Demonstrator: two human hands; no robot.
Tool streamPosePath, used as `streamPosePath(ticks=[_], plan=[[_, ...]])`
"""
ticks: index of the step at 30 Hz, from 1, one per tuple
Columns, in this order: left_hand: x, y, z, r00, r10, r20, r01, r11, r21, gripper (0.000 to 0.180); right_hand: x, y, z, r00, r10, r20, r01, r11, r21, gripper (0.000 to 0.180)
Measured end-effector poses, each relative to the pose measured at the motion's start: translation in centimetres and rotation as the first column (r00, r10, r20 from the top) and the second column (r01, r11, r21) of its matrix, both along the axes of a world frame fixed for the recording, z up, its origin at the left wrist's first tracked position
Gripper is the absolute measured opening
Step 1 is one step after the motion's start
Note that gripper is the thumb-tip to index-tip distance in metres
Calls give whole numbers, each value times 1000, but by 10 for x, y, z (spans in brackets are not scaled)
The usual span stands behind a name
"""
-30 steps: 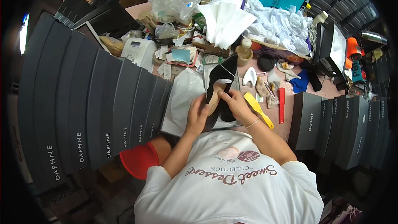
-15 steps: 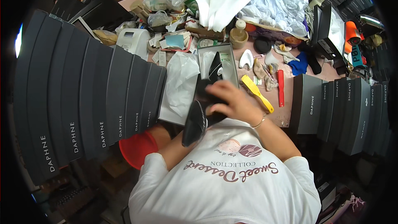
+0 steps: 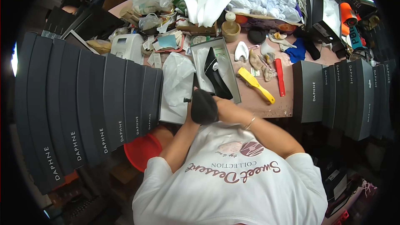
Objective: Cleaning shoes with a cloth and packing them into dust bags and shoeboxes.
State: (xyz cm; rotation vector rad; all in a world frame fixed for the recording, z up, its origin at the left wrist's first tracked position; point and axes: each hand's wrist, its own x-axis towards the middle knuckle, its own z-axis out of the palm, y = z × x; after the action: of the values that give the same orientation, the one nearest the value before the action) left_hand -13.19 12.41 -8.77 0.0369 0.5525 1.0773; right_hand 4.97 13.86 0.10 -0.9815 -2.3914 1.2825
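In front of my chest is a black high-heeled shoe point(image 3: 204, 107), a broad dark face of it turned up. A narrow part, likely its heel, juts out at the left. My left hand point(image 3: 192, 116) grips it from the left, its fingers mostly hidden behind it. At the shoe's right side my right hand point(image 3: 227, 110) closes against it, fingertips out of sight. Just beyond, a matching black shoe point(image 3: 219, 81) lies in an open grey shoe box point(image 3: 238, 93). White tissue paper point(image 3: 177, 81) spreads over the box's left part.
A yellow brush point(image 3: 256, 85) and a red-handled tool point(image 3: 279, 77) lie right of the box. Dark shoe boxes point(image 3: 91, 104) line the left side; more grey boxes point(image 3: 313, 93) stand right. A red bucket point(image 3: 143, 152) sits below the table's left edge. Clutter fills the back.
The held shoe has turned, bringing a broad dark face up. My right hand has come down from across the shoe to its right side. The boxed shoe is now uncovered.
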Motion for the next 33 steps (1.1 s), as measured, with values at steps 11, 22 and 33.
streamPosePath(ticks=[11, 22, 33], plan=[[-10, 4, 16, 997, -21, -69, 28, 995, 100, 35, -16, 0, 10, 981, -42, 191, -26, 940, 341, 23], [-3, 27, 35, 645, 139, -752, 320, 844, 430, 42, -14, -4, 16, 979, -200, 47, 177, 937, 301, 26], [28, 11, -31, 953, 42, -300, 85, 914, 397, 31, -35, 9, 56, 868, 5, -497, 300, 792, 532, 33]])
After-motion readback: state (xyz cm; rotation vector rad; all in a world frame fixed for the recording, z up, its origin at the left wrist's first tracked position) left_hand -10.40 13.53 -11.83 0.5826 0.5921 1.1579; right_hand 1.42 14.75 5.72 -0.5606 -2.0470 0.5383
